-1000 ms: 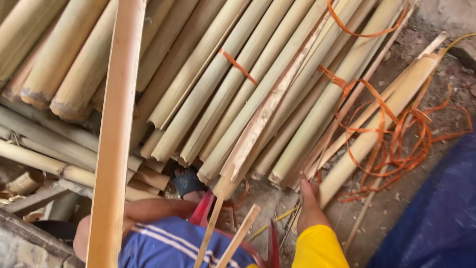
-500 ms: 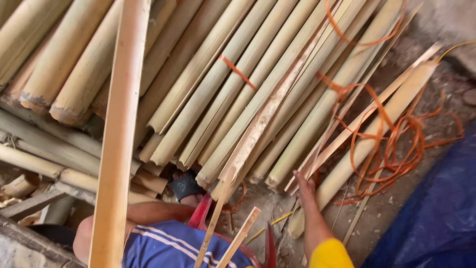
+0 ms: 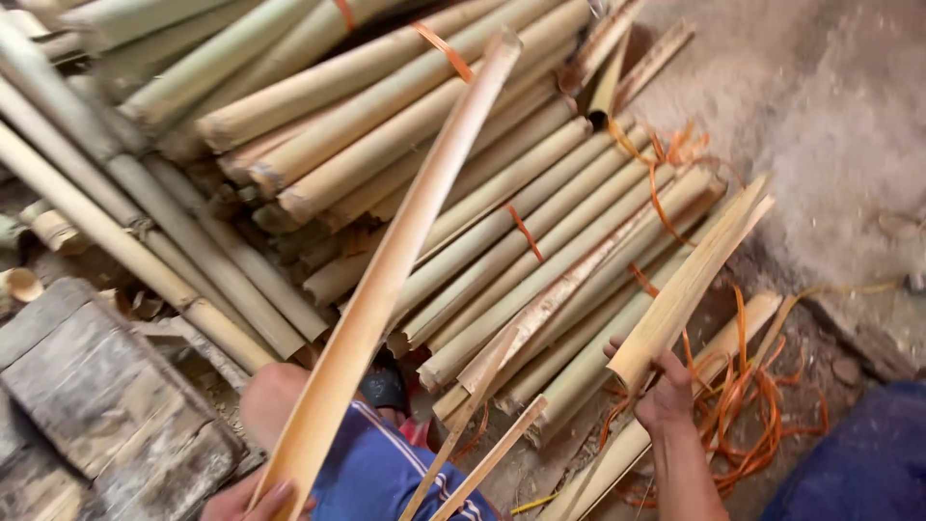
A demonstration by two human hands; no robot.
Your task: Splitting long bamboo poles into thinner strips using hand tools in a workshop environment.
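The left hand (image 3: 256, 500) sits at the bottom edge of the view, only its fingers showing, curled around the lower end of a long split bamboo slat (image 3: 386, 280); the slat rises from that grip at a slant up and to the right, its hollow inner face turned upward, and its far tip reaches over the bamboo pile (image 3: 415, 125). The right hand (image 3: 664, 394) is stretched forward with the forearm coming up from the bottom edge, wrist nearly straight, fingers closed around the near end of a shorter, wider bamboo strip (image 3: 690, 280) that angles up and to the right towards the bare ground (image 3: 820, 125). Both hands are clenched on their pieces, well apart from each other. Between them lie the person's knee and blue striped shorts (image 3: 386, 473), with a dark sandal (image 3: 384, 386) just beyond the knee. Two thin sticks (image 3: 482, 453) slant upward close to the shorts. The pile is made of whole round poles lying side by side, some bound with orange bands. Loose orange strapping (image 3: 752, 415) lies tangled on the ground just right of the right hand. A worn wooden block (image 3: 106, 405) sits at the lower left, beside the pile
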